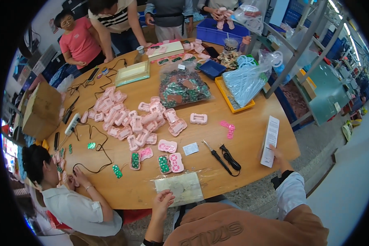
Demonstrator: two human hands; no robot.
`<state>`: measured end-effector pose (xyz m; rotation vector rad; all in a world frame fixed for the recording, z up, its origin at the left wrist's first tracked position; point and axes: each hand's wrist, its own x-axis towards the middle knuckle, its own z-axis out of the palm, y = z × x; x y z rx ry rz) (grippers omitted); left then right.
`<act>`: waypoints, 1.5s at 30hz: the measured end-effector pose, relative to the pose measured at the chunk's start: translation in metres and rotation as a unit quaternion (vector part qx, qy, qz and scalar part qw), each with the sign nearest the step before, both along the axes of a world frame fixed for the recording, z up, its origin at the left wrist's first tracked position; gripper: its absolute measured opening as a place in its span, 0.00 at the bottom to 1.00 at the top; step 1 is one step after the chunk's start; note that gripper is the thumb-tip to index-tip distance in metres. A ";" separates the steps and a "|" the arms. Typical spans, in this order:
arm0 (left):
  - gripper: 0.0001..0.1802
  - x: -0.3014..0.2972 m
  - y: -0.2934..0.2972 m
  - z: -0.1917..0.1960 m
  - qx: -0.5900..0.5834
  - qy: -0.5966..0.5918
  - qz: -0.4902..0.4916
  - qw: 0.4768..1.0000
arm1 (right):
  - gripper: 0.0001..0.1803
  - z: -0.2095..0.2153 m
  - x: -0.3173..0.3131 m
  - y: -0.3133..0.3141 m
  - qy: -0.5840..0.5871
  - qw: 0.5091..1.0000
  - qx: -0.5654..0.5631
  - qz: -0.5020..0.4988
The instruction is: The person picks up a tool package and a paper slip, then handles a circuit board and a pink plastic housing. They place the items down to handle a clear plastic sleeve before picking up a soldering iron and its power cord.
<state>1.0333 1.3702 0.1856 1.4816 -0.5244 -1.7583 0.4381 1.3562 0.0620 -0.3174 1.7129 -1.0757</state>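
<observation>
Over the front table edge, my left hand hovers at a pale rectangular mat in clear plastic; its fingers are half bent and apart, with nothing visible in them. My right hand grips the right edge of a long white box at the table's right side. Between them lie a soldering iron and its coiled black cord. Beyond the mat sit a pink shell holding a green circuit board, a pink shell with button shapes and a small white paper.
Pink plastic shells are heaped mid-table, near a bag of green boards. A yellow tray carries light-blue strips. A co-worker sits at left; other people stand across the table. A metal rack rises at right.
</observation>
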 end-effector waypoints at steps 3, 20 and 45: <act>0.13 0.001 0.014 0.000 -0.005 -0.030 0.028 0.999 | 0.22 0.025 0.031 -0.050 0.435 0.888 0.095 0.117; 0.12 0.004 0.055 -0.006 -0.001 -0.077 0.116 0.990 | 0.29 0.084 0.407 -0.146 0.368 0.763 -0.087 0.525; 0.12 0.059 0.024 -0.033 -0.007 -0.048 0.109 0.993 | 0.24 0.030 0.496 -0.225 0.080 0.900 -0.149 0.401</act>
